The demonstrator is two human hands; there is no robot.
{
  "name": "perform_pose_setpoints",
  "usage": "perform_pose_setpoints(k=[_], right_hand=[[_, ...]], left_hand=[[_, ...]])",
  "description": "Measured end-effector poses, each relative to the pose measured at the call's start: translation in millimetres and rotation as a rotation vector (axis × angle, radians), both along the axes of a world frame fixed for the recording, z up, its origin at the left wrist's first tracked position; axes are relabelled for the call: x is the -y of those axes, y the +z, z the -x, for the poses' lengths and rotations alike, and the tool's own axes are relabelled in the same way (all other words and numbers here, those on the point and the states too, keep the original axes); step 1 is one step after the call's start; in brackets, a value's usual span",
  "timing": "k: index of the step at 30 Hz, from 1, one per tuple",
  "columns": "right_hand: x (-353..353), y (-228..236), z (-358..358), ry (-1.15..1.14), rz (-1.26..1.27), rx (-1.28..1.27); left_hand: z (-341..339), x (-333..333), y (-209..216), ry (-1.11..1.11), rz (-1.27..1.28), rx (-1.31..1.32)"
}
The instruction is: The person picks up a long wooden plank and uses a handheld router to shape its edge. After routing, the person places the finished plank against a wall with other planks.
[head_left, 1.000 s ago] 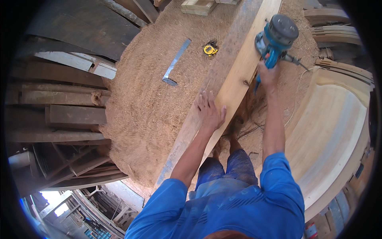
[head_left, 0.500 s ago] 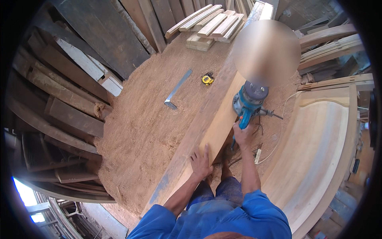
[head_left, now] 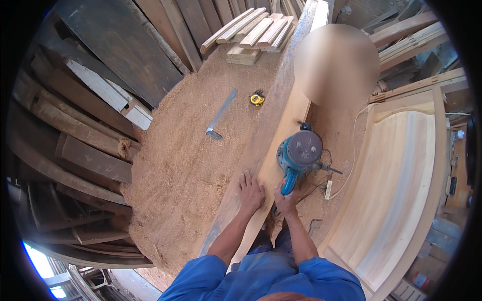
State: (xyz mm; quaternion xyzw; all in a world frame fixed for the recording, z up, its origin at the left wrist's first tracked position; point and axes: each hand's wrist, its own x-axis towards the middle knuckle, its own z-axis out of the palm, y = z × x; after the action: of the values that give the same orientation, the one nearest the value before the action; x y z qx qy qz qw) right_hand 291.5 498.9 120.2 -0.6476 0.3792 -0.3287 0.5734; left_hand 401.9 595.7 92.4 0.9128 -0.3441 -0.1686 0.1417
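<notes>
My right hand [head_left: 286,197] is wrapped round the teal rear handle of a router [head_left: 302,150]. The router has a round grey top and sits on the right-hand edge of a long light wooden plank [head_left: 273,173]. Its bit is hidden under the body. My left hand [head_left: 251,194] lies flat with fingers stretched, pressing where the light plank meets a darker board [head_left: 242,175] along its left side. A round blur covers part of the plank's far stretch.
Sawdust covers the floor, where a metal square [head_left: 221,115] and a yellow tape measure [head_left: 257,99] lie. Stacked slats [head_left: 261,32] lie at the back. A curved-top wooden panel [head_left: 389,190] stands right, beside a pale cord [head_left: 355,145]. Dark boards [head_left: 95,155] lean along the left.
My right hand has drawn the router along the plank toward me. My left hand has shifted slightly forward and onto the darker board. The whole view has shifted a little.
</notes>
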Motion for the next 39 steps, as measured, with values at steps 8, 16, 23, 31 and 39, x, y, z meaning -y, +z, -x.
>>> perform_pose_setpoints(k=[8,16,23,31,39], right_hand=[[30.0,28.5,-43.4,-0.087,-0.009,0.023],[78.3,4.4,-60.8,-0.164,0.008,0.006],[167.4,-11.5,-92.0,-0.209,-0.019,0.043],[307.4,-16.6,-145.0,-0.205,0.088,0.018],[308.1,-8.4,-137.5,-0.162,0.014,0.056]], left_hand=[[-1.9,-0.5,5.1,0.018,-0.031,-0.022],[-0.2,0.0,-0.5,-0.003,0.039,0.044],[1.0,-1.4,-3.0,-0.001,0.025,0.051],[-1.0,-1.8,-3.2,-0.019,0.033,0.097],[-2.1,-2.5,-2.8,-0.003,-0.004,0.069]])
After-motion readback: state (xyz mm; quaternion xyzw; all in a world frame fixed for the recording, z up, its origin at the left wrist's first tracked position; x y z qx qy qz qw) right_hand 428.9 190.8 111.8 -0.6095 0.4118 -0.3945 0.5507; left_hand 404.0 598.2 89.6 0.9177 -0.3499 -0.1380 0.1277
